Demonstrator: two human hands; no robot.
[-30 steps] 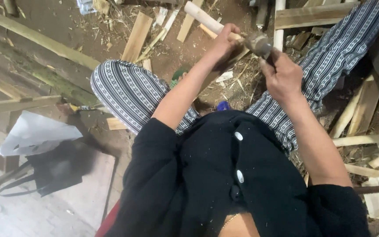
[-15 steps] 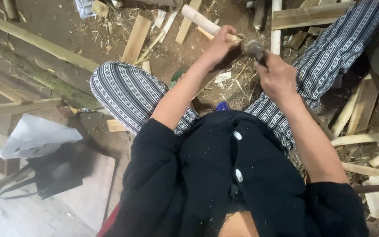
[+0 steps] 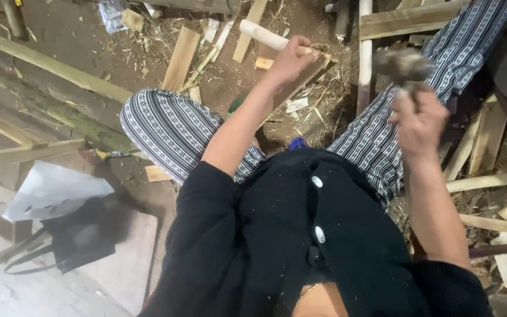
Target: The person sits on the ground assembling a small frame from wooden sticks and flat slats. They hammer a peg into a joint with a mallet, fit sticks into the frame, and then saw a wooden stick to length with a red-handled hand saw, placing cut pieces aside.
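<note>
Now, by parts:
Left hand: fingers curled tight around a pale round stick, which juts out up and to the left of the fist.
Wood piece: a flat, angled strip lying just under the left hand, touching the fist's lower edge.
Right hand: closed in a fist around a hammer handle, raised well to the right of the left hand.
Hammer: its grey head sits just above the right fist, blurred.
Legs: striped trousers spread to either side, below and outside both hands.
Ground: planks, shavings and scraps beyond the hands.
Bag: dark, far down-left of the left hand, beside a grey sheet.
</note>
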